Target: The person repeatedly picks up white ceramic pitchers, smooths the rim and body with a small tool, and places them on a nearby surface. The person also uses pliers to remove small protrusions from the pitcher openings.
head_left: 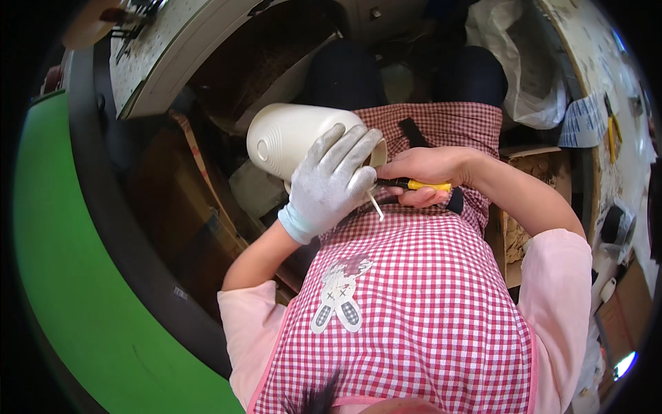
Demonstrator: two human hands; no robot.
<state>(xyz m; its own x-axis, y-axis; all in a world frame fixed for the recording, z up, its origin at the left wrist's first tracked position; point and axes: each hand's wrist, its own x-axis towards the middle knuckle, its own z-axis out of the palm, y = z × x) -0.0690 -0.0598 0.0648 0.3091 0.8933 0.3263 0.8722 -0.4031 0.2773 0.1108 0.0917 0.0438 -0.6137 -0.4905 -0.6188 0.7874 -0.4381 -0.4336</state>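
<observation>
A cream-white, rounded plastic housing (283, 133) lies on its side above my lap, its ringed closed end to the left and its open rim to the right. My left hand (333, 172), in a grey-white glove, spreads over the housing's side and grips it near the rim. My bare right hand (429, 172) is closed around a hand tool with a yellow-and-black handle (429, 186). The tool's working end meets the rim and is hidden there, so I cannot tell its kind. A thin white strip (376, 205) sticks out below the rim, beside my left fingers.
On the right, a worktable (600, 41) carries yellow-handled pliers (611, 131). A clear plastic bag (514, 62) hangs at its near side, above an open carton (527, 221). A green belt surface (89, 276) with a dark edge runs along the left. A white table (172, 52) stands ahead.
</observation>
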